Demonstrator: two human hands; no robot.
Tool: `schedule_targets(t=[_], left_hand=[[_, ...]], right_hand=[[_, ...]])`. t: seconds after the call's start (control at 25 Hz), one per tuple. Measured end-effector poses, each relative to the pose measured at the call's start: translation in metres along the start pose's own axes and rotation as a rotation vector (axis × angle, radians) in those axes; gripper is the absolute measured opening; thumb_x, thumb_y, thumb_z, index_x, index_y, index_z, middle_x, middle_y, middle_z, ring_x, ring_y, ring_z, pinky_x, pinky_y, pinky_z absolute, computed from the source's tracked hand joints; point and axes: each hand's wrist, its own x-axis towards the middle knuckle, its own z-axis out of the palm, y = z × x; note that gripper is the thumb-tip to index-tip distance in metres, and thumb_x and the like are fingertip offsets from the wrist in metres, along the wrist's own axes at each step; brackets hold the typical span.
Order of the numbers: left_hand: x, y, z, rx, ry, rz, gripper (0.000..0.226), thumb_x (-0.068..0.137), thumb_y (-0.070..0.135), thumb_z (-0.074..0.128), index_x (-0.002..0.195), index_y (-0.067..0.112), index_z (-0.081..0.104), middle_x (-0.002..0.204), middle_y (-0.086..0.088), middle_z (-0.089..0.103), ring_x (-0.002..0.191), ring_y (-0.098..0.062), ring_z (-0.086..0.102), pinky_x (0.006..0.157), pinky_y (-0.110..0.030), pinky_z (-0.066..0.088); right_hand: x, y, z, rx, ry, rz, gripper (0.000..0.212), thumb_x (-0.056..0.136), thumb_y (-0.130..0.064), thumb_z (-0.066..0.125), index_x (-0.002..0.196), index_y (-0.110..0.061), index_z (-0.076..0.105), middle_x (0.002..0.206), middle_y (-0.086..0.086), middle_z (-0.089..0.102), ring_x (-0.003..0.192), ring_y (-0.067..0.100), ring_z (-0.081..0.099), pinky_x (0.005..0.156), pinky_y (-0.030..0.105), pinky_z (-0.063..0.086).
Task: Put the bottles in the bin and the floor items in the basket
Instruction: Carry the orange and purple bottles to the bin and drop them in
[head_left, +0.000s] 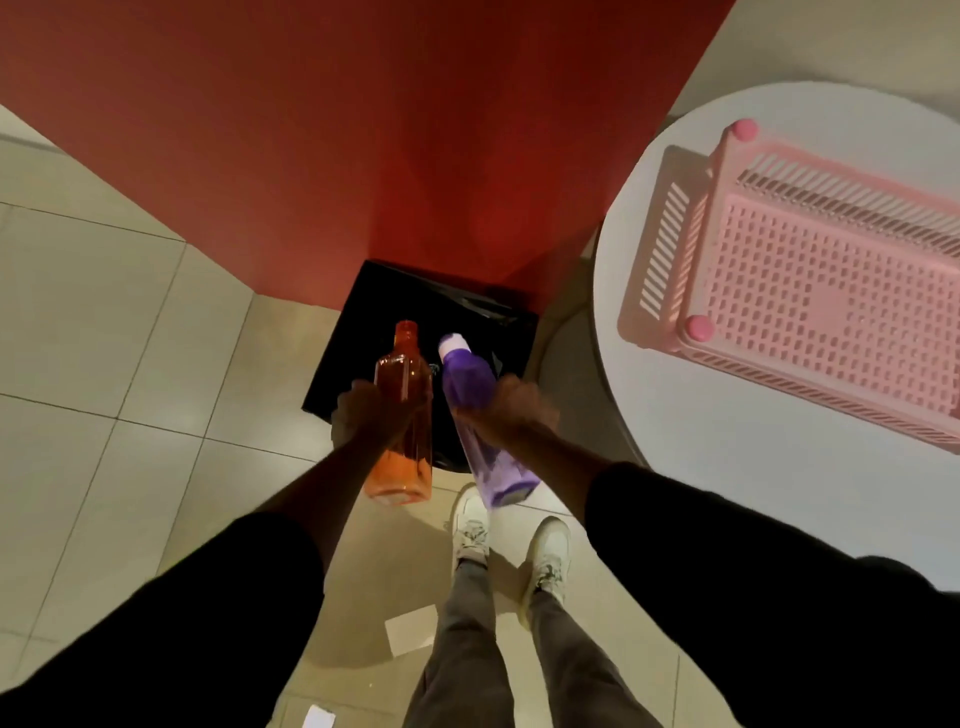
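Note:
My left hand (370, 415) grips a clear orange bottle (406, 379) around its middle, neck pointing away from me, no cap on it. My right hand (511, 410) grips a purple bottle (470, 379) with a white cap. Both bottles hang over the black-lined bin (395, 296) that stands on the floor against the red wall. A pink slotted basket (810, 306) sits empty on the round white table (727, 467) to the right. Two white paper scraps, one (410, 629) beside my legs and another (318, 718) at the bottom edge, lie on the tiled floor.
A red wall (311, 156) rises directly behind the bin. The table edge lies close to my right arm. My feet in white shoes (470, 525) stand just short of the bin on beige tiles.

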Motion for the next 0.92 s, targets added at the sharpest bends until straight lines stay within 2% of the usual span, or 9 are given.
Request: schedule_targets(t=[0.12, 0.2, 0.28, 0.36, 0.48, 0.56, 0.68, 0.8, 0.92], left_hand=[[0.03, 0.012, 0.005, 0.03, 0.018, -0.018, 0.118, 0.062, 0.092, 0.067, 0.136, 0.002, 0.049, 0.113, -0.011, 0.069, 0.101, -0.036, 0.07, 0.086, -0.045, 0.056], [0.04, 0.011, 0.008, 0.062, 0.054, -0.06, 0.137, 0.059, 0.101, 0.056, 0.148, 0.001, 0.028, 0.126, -0.016, 0.064, 0.116, -0.043, 0.064, 0.099, -0.055, 0.05], [0.042, 0.002, 0.011, 0.1, 0.061, -0.024, 0.135, 0.056, 0.101, 0.054, 0.146, 0.002, 0.029, 0.127, -0.019, 0.063, 0.115, -0.043, 0.063, 0.098, -0.059, 0.051], [0.026, -0.008, 0.017, 0.157, 0.051, 0.084, 0.115, 0.067, 0.083, 0.069, 0.141, 0.002, 0.034, 0.129, -0.02, 0.06, 0.116, -0.042, 0.061, 0.098, -0.058, 0.052], [-0.027, -0.023, 0.028, 0.308, 0.033, 0.302, 0.09, 0.083, 0.06, 0.075, 0.143, 0.004, 0.037, 0.136, -0.018, 0.054, 0.125, -0.038, 0.056, 0.101, -0.052, 0.051], [-0.063, -0.032, 0.039, 0.452, -0.045, 0.485, 0.093, 0.086, 0.054, 0.075, 0.152, 0.006, 0.031, 0.152, -0.018, 0.043, 0.139, -0.037, 0.046, 0.108, -0.048, 0.046], [-0.109, -0.03, 0.052, 0.622, -0.192, 0.611, 0.101, 0.092, 0.056, 0.067, 0.162, 0.004, 0.016, 0.169, -0.019, 0.02, 0.156, -0.035, 0.025, 0.123, -0.045, 0.029], [-0.146, -0.021, 0.064, 0.727, -0.287, 0.866, 0.101, 0.077, 0.055, 0.083, 0.15, 0.0, 0.039, 0.151, -0.025, 0.049, 0.138, -0.041, 0.052, 0.109, -0.048, 0.047], [-0.176, 0.005, 0.078, 0.841, -0.361, 1.079, 0.093, 0.068, 0.056, 0.084, 0.14, 0.003, 0.056, 0.145, -0.023, 0.057, 0.13, -0.039, 0.059, 0.102, -0.049, 0.053]], right_hand=[[0.037, -0.018, 0.016, -0.019, 0.012, 0.004, 0.075, 0.076, -0.082, 0.06, 0.114, -0.017, 0.057, 0.093, 0.001, 0.066, 0.082, 0.022, 0.066, 0.075, 0.036, 0.058], [0.042, -0.015, 0.026, -0.069, -0.035, -0.026, 0.087, 0.071, -0.087, 0.05, 0.122, -0.017, 0.058, 0.109, 0.008, 0.066, 0.1, 0.031, 0.063, 0.088, 0.044, 0.056], [0.03, 0.001, 0.031, -0.155, -0.107, -0.073, 0.078, 0.079, -0.074, 0.056, 0.13, -0.016, 0.056, 0.123, 0.014, 0.062, 0.115, 0.036, 0.057, 0.094, 0.044, 0.052], [0.01, 0.027, 0.038, -0.198, -0.163, -0.093, 0.064, 0.089, -0.052, 0.065, 0.137, -0.012, 0.052, 0.134, 0.016, 0.058, 0.127, 0.037, 0.051, 0.097, 0.044, 0.05], [-0.034, 0.06, 0.042, -0.17, -0.194, -0.044, 0.063, 0.094, -0.047, 0.065, 0.142, -0.012, 0.046, 0.136, 0.014, 0.055, 0.131, 0.034, 0.049, 0.098, 0.044, 0.048], [-0.064, 0.079, 0.042, -0.157, -0.186, -0.033, 0.063, 0.094, -0.05, 0.064, 0.142, -0.013, 0.045, 0.135, 0.012, 0.056, 0.129, 0.032, 0.05, 0.097, 0.043, 0.05], [-0.101, 0.104, 0.035, -0.146, -0.148, 0.006, 0.066, 0.093, -0.053, 0.064, 0.142, -0.015, 0.044, 0.133, 0.01, 0.058, 0.123, 0.028, 0.054, 0.094, 0.041, 0.053], [-0.135, 0.128, 0.016, -0.082, -0.092, 0.096, 0.068, 0.092, -0.052, 0.065, 0.144, -0.016, 0.042, 0.135, 0.009, 0.056, 0.126, 0.029, 0.051, 0.096, 0.043, 0.051], [-0.174, 0.161, 0.005, -0.048, 0.022, 0.147, 0.069, 0.092, -0.05, 0.063, 0.146, -0.014, 0.039, 0.138, 0.014, 0.053, 0.126, 0.033, 0.048, 0.1, 0.045, 0.048]])
